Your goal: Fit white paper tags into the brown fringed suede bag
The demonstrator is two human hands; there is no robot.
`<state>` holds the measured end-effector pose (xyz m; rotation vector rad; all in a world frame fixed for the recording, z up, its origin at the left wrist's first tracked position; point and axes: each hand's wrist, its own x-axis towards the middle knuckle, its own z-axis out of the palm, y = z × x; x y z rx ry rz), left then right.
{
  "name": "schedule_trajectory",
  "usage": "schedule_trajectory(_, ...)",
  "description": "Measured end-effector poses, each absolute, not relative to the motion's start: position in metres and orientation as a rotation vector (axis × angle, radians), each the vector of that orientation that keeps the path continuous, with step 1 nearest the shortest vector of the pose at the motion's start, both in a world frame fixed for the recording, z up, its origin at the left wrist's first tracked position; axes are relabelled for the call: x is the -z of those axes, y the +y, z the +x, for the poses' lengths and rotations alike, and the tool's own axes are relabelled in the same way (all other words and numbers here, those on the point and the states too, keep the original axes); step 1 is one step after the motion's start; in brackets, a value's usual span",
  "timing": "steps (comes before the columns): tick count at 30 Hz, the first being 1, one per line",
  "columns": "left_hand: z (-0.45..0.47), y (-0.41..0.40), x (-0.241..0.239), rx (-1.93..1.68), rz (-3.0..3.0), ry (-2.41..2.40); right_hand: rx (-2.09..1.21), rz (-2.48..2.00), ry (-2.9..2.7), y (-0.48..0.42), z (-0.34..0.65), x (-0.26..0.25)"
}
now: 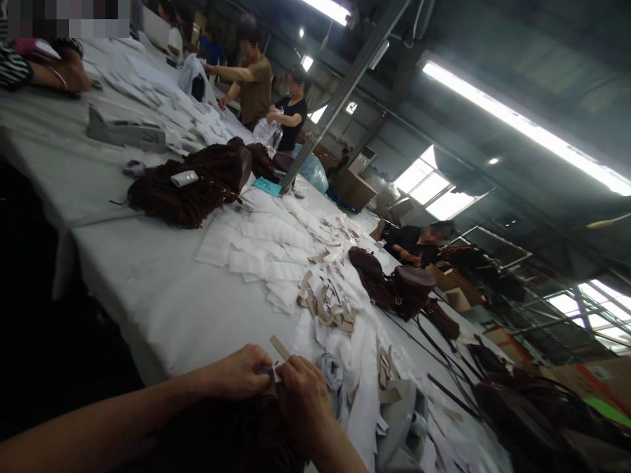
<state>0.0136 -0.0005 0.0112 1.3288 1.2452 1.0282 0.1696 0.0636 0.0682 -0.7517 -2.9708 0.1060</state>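
My left hand and my right hand meet near the front edge of the table, fingers closed in pinches. A narrow tan strip sticks up from behind the fingers of my right hand. Between the fingertips shows a small white and grey bit, too small to name; what my left fingers pinch is mostly hidden. Below both hands sits a dark brown item, probably a bag, largely in shadow. A grey-white roll lies just right of my right hand.
White sheets and tan strips cover the table's middle. Brown fringed bags lie at left, more brown bags at right. Grey tape dispensers stand at lower right and far left. Several people work around the table; a post rises behind.
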Motion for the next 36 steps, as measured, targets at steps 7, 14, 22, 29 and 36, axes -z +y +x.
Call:
schedule_trajectory(7, 0.008, 0.009, -0.007, -1.074, 1.069, 1.141, -0.018, -0.573, -2.949, 0.058, 0.172, -0.073)
schedule_trajectory(14, -0.003, 0.01, -0.005, -1.133, 0.864, 0.99, 0.144, -0.557, -2.819, 0.045, 0.167, -0.065)
schedule_trajectory(22, -0.001, 0.008, -0.01, -1.259, 0.753, 0.967, 0.044, -0.557, -2.439, 0.048, 0.168, -0.025)
schedule_trajectory(29, -0.003, 0.008, -0.008, -1.375, 0.685, 0.996, -0.259, -0.764, -2.083, 0.047, 0.158, -0.019)
schedule_trajectory(36, -0.001, 0.006, -0.011, -1.432, 0.679, 1.005, -1.061, -1.177, -1.798, 0.039, 0.149, -0.035)
